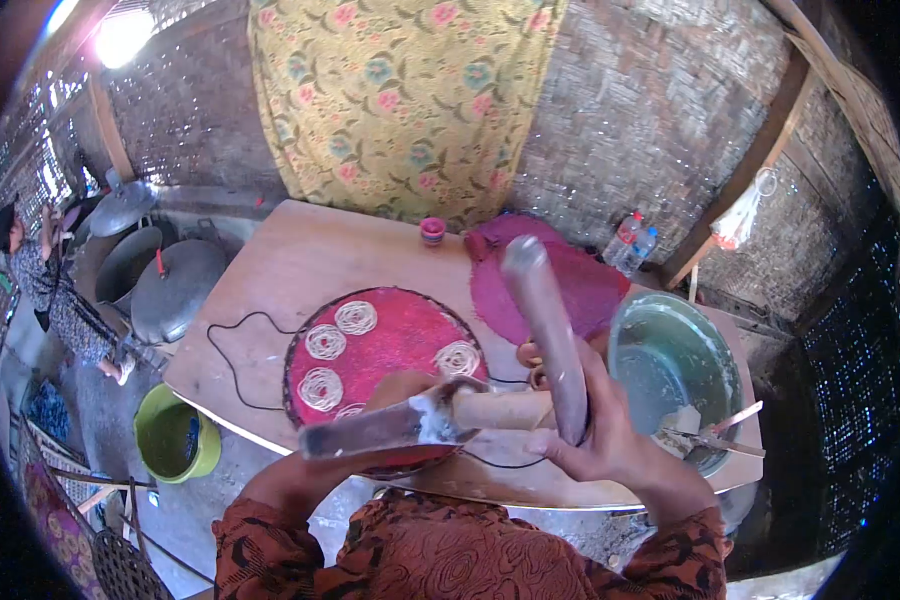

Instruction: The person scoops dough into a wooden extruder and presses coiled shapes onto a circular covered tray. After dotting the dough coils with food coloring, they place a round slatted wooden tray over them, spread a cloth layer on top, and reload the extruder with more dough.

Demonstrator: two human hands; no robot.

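Note:
My right hand (612,432) is closed around the dark crossbar (548,335) of a wooden plunger. The plunger's pale round shaft (502,410) points left, toward the opening of a wooden press body (365,432). White paste (434,418) is smeared at that opening. My left hand (398,388), mostly hidden behind the press body, grips it. Below both hands lies a round red tray (400,330) with a dark rim. On it are several flat coils of pale strands (356,318), some partly covered by my hand and the press.
A green tub (725,345) with pale residue and sticks stands right. A pink cloth (530,290), small pink cup (432,231) and plastic bottles (625,238) are farther back. A lime bucket (175,440) and large pots (180,285) are left, near another person (55,285).

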